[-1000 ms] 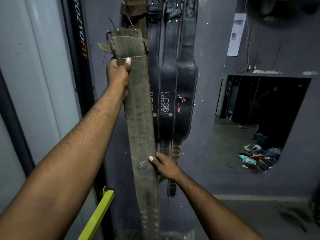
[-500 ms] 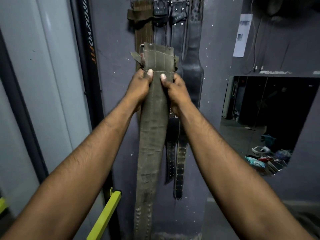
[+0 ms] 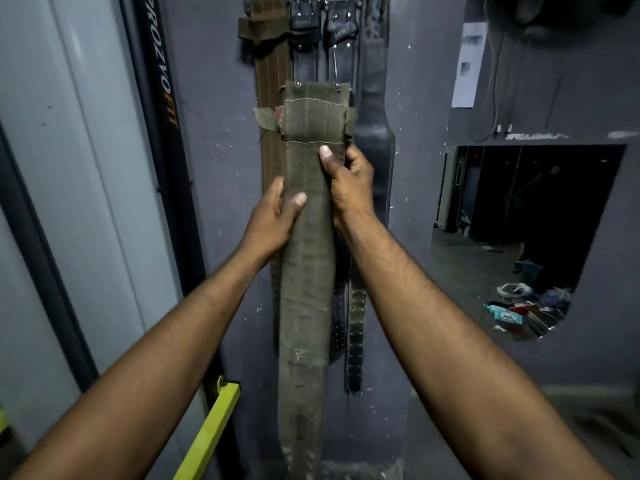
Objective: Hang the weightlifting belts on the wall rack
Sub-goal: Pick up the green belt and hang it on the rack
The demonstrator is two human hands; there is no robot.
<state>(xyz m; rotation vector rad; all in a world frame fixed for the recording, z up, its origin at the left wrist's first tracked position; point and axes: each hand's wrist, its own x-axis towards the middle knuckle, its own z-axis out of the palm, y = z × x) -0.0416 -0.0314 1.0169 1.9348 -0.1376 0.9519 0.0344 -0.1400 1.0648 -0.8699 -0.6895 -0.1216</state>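
Observation:
An olive canvas belt hangs upright in front of the wall, its buckle end up. My right hand grips its right edge just under the stitched top, thumb on the front. A little lower, my left hand holds the left edge with its thumb across the fabric. Behind it several belts hang from the wall rack at the top edge: a brown canvas belt and black leather belts. The held belt's top sits well below the hooks.
A black upright marked PROZVOFIT stands left of the belts, with a yellow bar at its foot. At the right an opening in the grey wall shows clutter on a floor. A paper sheet hangs above.
My left hand has slid down the belt's left edge, below my right hand. The belt now sits in front of the black belts, and the view has shifted so the rack is nearer the top centre.

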